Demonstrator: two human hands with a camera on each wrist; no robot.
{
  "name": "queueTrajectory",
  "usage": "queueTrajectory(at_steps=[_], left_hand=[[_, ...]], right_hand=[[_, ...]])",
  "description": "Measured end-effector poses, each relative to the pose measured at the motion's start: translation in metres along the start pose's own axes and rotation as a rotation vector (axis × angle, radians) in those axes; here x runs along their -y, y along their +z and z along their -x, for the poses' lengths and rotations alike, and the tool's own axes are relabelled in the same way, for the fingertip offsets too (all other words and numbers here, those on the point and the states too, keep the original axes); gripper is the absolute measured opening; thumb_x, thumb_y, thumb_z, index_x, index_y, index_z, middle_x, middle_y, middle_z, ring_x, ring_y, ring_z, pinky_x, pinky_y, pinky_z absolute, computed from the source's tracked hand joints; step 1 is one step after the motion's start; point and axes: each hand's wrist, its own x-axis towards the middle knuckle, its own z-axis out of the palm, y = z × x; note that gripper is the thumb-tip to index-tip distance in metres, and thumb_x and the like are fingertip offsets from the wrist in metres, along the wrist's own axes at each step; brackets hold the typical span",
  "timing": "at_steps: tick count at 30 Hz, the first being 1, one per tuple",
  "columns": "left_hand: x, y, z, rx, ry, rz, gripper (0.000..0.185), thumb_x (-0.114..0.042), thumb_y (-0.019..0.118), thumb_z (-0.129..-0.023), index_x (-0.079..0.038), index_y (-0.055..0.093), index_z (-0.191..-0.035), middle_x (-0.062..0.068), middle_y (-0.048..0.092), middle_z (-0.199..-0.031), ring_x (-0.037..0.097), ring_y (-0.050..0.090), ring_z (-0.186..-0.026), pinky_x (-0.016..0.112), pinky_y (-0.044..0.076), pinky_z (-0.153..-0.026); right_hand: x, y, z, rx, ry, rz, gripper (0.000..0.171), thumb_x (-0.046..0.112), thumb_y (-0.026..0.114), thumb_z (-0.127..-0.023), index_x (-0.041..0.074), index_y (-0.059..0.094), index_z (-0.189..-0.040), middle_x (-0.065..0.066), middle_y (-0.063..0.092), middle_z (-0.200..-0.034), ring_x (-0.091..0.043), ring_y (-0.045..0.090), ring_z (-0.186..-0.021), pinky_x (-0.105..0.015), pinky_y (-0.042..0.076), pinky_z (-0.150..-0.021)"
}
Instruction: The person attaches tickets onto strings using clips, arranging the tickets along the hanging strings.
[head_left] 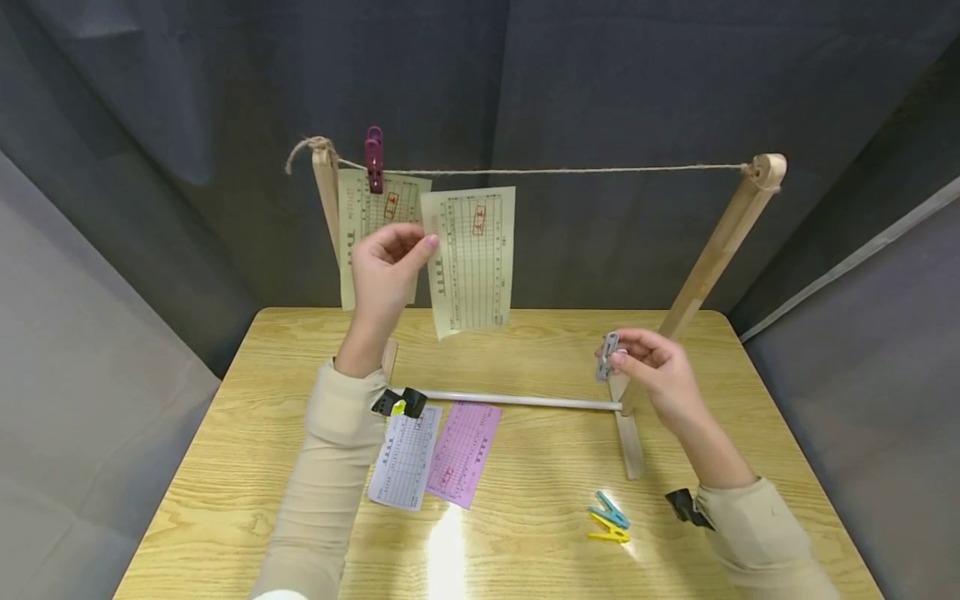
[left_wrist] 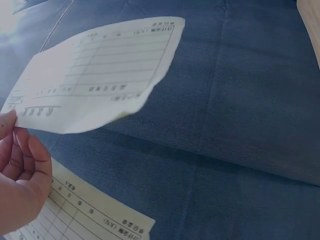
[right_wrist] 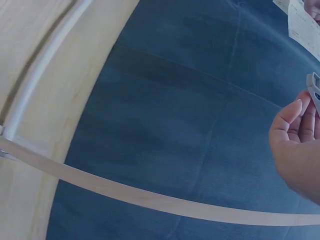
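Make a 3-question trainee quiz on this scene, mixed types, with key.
1. What does the right hand pinch?
A) a purple clothespin
B) a gray clothespin
C) a white slip

2. True or false: the slip in the left hand is already clipped to the twine.

3. What lies loose on the wood-grain table between the pink slip and the right sleeve?

Key:
1. B.
2. False. The pale yellow slip pinched by the left hand has no clothespin on it, and its top edge shows below the twine.
3. A blue clothespin and a yellow clothespin.
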Motion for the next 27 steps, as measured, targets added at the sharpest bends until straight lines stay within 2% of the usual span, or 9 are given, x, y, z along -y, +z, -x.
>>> queueTrajectory(at_steps=[3,6,13,18,27], left_hand=[[-0.001,0.001,-0.003,-0.005,-0.004,-0.008,0.011,0.005,0.064,-0.079,0.015,0.061,-0.083,-0.008,0.062,-0.071,0.008,0.053,-0.061,0.020,0.045,-0.056],[-0.002,0.001,-0.005,-0.014,-0.016,-0.005,0.013,0.004,0.064,-0.080,0.016,0.061,-0.084,-0.007,0.062,-0.071,0.008,0.053,-0.061,0.020,0.046,-0.055],[-0.002,0.002,-0.008,-0.025,-0.037,0.026,0.015,0.004,0.064,-0.081,0.018,0.060,-0.086,-0.007,0.062,-0.070,0.008,0.052,-0.060,0.019,0.044,-0.053],[-0.001,0.002,-0.010,-0.025,-0.045,0.047,0.016,0.003,0.064,-0.081,0.017,0.060,-0.087,-0.007,0.062,-0.071,0.008,0.052,-0.061,0.019,0.044,-0.054],[0.000,0.003,-0.011,-0.021,-0.053,0.068,0.017,0.001,0.065,-0.081,0.017,0.060,-0.087,-0.006,0.063,-0.071,0.008,0.052,-0.060,0.019,0.044,-0.054]], right_hand=[[0.005,0.002,-0.005,0.006,-0.017,-0.004,0.022,-0.013,0.053,-0.085,-0.002,0.062,-0.101,-0.004,0.067,-0.088,-0.015,0.065,-0.080,-0.023,0.052,-0.069],[0.011,0.006,-0.011,0.021,-0.039,-0.013,0.025,-0.014,0.054,-0.083,0.001,0.063,-0.101,-0.005,0.067,-0.088,-0.015,0.065,-0.079,-0.023,0.051,-0.068],[0.034,0.017,-0.032,0.087,-0.137,-0.038,0.020,-0.013,0.057,-0.082,-0.006,0.062,-0.100,-0.009,0.068,-0.088,-0.017,0.064,-0.076,-0.025,0.051,-0.069],[0.051,0.025,-0.047,0.119,-0.184,-0.024,0.020,-0.013,0.056,-0.081,-0.005,0.062,-0.099,-0.009,0.068,-0.088,-0.018,0.064,-0.076,-0.027,0.052,-0.070],[0.086,0.046,-0.073,0.088,-0.219,-0.002,0.022,-0.012,0.060,-0.079,-0.002,0.062,-0.098,-0.009,0.068,-0.085,-0.018,0.065,-0.079,-0.026,0.051,-0.073]])
